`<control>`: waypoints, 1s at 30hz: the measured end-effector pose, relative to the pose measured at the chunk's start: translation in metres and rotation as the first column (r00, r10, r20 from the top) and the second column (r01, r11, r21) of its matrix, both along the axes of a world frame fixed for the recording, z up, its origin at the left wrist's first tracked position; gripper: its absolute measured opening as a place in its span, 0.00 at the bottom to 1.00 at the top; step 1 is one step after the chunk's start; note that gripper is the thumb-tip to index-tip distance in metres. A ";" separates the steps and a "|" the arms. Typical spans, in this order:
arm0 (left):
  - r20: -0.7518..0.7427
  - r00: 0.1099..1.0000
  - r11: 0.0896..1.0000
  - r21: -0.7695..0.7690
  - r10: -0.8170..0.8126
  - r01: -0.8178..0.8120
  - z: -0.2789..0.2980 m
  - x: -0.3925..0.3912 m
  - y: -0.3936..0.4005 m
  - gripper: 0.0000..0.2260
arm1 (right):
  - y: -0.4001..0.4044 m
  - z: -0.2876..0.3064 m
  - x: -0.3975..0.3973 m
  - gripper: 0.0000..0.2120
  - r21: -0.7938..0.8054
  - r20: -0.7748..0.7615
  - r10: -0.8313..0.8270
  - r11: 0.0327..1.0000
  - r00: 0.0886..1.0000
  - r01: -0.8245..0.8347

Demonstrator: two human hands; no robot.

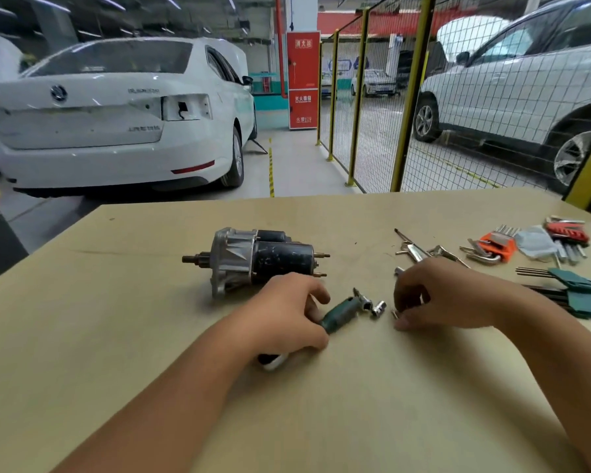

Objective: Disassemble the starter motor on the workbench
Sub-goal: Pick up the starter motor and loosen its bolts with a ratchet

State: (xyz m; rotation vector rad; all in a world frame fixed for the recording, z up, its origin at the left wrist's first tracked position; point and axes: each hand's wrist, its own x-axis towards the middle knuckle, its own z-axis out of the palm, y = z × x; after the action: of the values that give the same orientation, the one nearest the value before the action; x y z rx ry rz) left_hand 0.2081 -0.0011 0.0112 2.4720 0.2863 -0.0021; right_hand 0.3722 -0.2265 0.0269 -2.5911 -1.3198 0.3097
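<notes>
Head view: left hand (289,312) grips the green-handled ratchet (342,314) just before the starter motor (260,259); right hand (437,295), beside the ratchet, pinches a small fitting. Motor beyond looks heavy, rigid; grasp the black barrel.

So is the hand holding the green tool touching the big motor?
Cannot tell. In the head view the left hand, gripping the green-handled ratchet wrench, overlaps the black-and-silver starter motor's near edge, hiding any gap.

Two bare forearms — left hand (289,312), right hand (434,295) — no sleeves, gloves or rings
</notes>
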 end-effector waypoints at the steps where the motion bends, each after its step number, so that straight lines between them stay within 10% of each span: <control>1: -0.011 1.000 0.999 0.026 -0.021 0.021 0.001 0.001 0.001 0.23 | 0.000 0.000 0.000 0.10 0.018 0.005 0.000 1.000 1.000 0.000; 7: 0.089 0.996 0.999 0.045 -0.030 0.026 -0.012 -0.017 0.012 0.19 | -0.018 0.005 0.024 0.10 0.462 0.030 -0.431 0.806 0.902 0.370; 19: 0.323 0.946 0.995 -0.105 0.036 -0.003 -0.017 -0.019 0.007 0.08 | -0.031 -0.006 0.050 0.09 0.321 -0.069 -0.589 0.751 0.805 0.577; 30: 0.379 0.922 0.983 -0.185 0.078 -0.007 -0.015 -0.019 0.006 0.04 | -0.010 -0.014 0.033 0.07 0.288 0.263 -0.633 0.772 0.728 0.567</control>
State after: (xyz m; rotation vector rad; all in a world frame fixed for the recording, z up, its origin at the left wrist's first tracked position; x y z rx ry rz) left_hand 0.1891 0.0052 -0.0038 2.2246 0.1598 0.4535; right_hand 0.4053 -0.2361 0.0130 -2.7993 -0.4571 -0.3895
